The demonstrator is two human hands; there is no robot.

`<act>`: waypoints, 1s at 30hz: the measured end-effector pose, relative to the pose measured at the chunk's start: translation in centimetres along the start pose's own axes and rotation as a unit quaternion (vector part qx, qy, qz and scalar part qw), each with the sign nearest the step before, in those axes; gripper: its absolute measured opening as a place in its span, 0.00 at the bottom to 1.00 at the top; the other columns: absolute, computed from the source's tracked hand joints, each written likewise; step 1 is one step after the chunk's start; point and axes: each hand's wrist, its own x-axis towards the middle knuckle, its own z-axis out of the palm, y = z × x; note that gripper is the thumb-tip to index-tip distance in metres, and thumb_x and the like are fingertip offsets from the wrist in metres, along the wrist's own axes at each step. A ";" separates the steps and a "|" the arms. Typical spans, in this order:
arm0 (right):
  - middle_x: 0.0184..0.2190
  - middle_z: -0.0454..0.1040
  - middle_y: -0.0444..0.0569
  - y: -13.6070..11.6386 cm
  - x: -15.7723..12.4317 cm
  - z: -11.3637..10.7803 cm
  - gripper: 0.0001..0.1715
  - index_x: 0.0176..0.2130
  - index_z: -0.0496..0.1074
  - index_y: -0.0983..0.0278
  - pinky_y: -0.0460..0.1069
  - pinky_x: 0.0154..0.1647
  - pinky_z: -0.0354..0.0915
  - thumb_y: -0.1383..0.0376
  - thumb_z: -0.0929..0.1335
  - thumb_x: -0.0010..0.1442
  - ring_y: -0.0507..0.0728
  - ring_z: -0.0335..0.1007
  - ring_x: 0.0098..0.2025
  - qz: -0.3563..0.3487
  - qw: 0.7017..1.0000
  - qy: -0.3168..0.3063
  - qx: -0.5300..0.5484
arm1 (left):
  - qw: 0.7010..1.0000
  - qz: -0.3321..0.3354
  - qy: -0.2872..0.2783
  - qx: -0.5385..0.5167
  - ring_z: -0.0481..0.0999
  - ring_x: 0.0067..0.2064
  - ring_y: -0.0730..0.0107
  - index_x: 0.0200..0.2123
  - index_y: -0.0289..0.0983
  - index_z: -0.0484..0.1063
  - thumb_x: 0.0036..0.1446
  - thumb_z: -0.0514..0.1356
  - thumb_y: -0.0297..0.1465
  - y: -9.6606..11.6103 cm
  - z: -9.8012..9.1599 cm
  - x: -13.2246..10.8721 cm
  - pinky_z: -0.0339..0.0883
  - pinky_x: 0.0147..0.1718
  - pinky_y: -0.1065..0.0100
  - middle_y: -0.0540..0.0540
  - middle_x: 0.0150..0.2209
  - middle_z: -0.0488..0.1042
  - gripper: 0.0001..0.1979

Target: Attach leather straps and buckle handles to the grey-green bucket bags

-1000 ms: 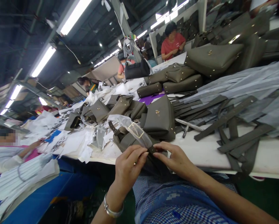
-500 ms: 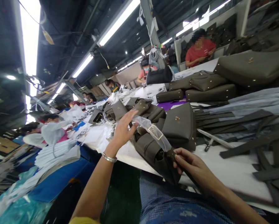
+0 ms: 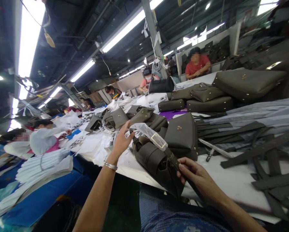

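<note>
Handbag [image 3: 148, 159] in dark olive lies tilted across the front edge of the tabletop [image 3: 233, 180], its near end jutting past it; its underside is hidden and its inside too dark to read. The right hand [image 3: 191, 172] pinches a dark strap [image 3: 171, 157] between thumb and fingers at the bag's near end, covering part of it. Clear wrap [image 3: 145, 129] blurs the outline of a gold buckle [image 3: 157, 140] farther up. The left hand [image 3: 121, 141] is spread, thumb apart, by the wrap's far end; whether they touch, I cannot tell. Just behind stands a clasped bag [image 3: 181, 133], its lower left hidden. Toward the right edge, loose straps [image 3: 270, 161] run out of view; a slim pale item [image 3: 216, 149] nearby is hard to identify.
</note>
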 end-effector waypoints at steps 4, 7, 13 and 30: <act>0.28 0.73 0.43 -0.3 0.2 0.3 0.22 0.42 0.67 0.63 0.48 0.29 0.61 0.48 0.69 0.60 0.51 0.65 0.25 -0.001 1.000 -0.007 0.002 | 0.989 0.147 -0.015 -0.003 0.60 0.67 0.60 0.66 0.41 0.57 0.66 0.53 0.33 7.3 -2.7 0.2 0.53 0.65 0.54 0.41 0.66 0.62 0.25; 0.28 0.74 0.44 -0.5 0.3 0.5 0.22 0.42 0.67 0.63 0.48 0.29 0.61 0.48 0.68 0.61 0.50 0.66 0.25 -0.017 1.000 -0.007 -0.014 | 0.936 0.288 -0.171 0.106 0.69 0.61 0.61 0.60 0.44 0.66 0.68 0.52 0.35 12.6 -3.2 1.1 0.47 0.66 0.51 0.45 0.58 0.73 0.19; 0.29 0.74 0.44 -0.1 -0.3 -0.1 0.21 0.44 0.67 0.64 0.47 0.31 0.64 0.49 0.67 0.62 0.51 0.67 0.27 -0.038 0.999 -0.011 -0.030 | 0.837 0.328 -0.374 0.229 0.79 0.33 0.65 0.38 0.41 0.77 0.66 0.53 0.43 15.1 -1.1 4.0 0.67 0.33 0.69 0.48 0.30 0.79 0.17; 0.37 0.78 0.47 1.6 -0.7 0.1 0.12 0.40 0.76 0.61 0.49 0.39 0.68 0.59 0.66 0.64 0.57 0.74 0.39 -0.114 0.980 0.077 -0.142 | 0.870 0.288 -0.310 0.254 0.74 0.30 0.63 0.32 0.38 0.72 0.64 0.57 0.36 17.1 1.4 -4.9 0.68 0.28 0.66 0.47 0.29 0.73 0.10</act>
